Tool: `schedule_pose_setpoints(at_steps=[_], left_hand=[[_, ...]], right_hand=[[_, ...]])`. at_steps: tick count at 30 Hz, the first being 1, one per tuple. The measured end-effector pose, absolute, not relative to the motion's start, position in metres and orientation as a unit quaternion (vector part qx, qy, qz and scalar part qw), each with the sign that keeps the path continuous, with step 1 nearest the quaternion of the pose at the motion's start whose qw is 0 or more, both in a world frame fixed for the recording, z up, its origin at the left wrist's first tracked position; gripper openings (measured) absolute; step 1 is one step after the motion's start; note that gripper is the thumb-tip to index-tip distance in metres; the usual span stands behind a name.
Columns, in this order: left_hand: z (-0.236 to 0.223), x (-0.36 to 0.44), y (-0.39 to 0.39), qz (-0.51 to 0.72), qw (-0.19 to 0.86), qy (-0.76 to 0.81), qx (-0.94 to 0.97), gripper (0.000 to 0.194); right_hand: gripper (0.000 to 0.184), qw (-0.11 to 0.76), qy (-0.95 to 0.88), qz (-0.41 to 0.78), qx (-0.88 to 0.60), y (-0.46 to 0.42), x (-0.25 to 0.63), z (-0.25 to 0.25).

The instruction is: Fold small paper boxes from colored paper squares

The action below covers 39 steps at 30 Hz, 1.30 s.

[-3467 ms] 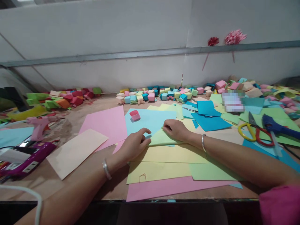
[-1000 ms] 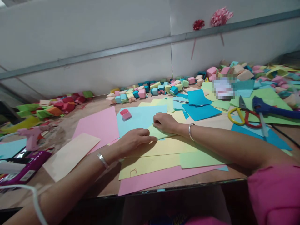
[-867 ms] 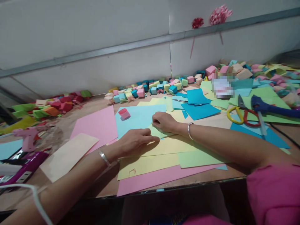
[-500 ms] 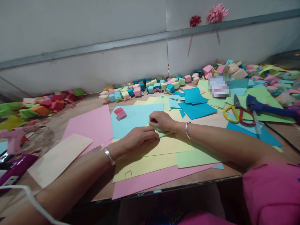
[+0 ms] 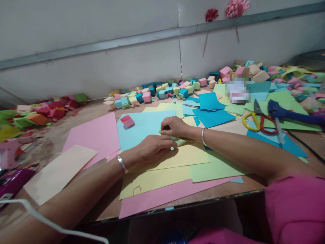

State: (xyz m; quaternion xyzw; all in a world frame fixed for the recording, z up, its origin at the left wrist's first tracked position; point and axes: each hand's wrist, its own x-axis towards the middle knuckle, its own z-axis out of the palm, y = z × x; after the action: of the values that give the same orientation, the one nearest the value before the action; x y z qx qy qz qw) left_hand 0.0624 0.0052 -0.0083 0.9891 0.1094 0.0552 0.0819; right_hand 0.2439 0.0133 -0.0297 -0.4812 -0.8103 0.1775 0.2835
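Note:
My right hand [image 5: 175, 128] is closed, its fingers curled down in a pinch on a light green piece of paper [image 5: 180, 142]. A small corner of that green paper shows at the fingertips; the rest is mostly covered by both hands. Just nearer to me, my left hand [image 5: 154, 147] lies with its fingers stretched out over the green paper and a yellow sheet [image 5: 182, 157]. Its thumb is hidden. Beyond the hands, a small pink paper box [image 5: 127, 121] sits on a light blue sheet [image 5: 146, 127].
Scissors [image 5: 259, 120] and a blue-handled tool [image 5: 294, 115] lie at the right. Several small paper cubes [image 5: 146, 97] line the wall. A pink glue gun [image 5: 10, 154] is at the left edge. A white cable [image 5: 50, 222] crosses my left forearm.
My left hand's fingers have slid slightly right and spread a little over the green paper. My right hand stays nearly in place. The camera view has shifted slightly.

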Motion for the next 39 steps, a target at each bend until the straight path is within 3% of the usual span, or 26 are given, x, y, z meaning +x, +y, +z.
schedule_pose_setpoints(at_steps=[9,15,23,39], left_hand=[[-0.011,0.07,-0.002,0.1,0.052,0.106,0.988,0.031],[-0.011,0.076,0.003,0.044,-0.025,0.104,0.993,0.041],[0.004,0.089,-0.006,-0.029,-0.022,0.114,0.993,0.045],[-0.017,0.059,-0.011,0.02,-0.054,0.136,0.989,0.041]], right_hand=[[0.005,0.305,-0.8,0.21,-0.472,0.018,0.246,-0.033],[0.005,0.303,-0.798,0.22,-0.473,0.018,0.246,-0.034],[0.006,0.291,-0.803,0.214,-0.474,0.019,0.246,-0.033],[0.016,0.217,-0.851,0.046,-0.475,0.013,0.236,-0.04]])
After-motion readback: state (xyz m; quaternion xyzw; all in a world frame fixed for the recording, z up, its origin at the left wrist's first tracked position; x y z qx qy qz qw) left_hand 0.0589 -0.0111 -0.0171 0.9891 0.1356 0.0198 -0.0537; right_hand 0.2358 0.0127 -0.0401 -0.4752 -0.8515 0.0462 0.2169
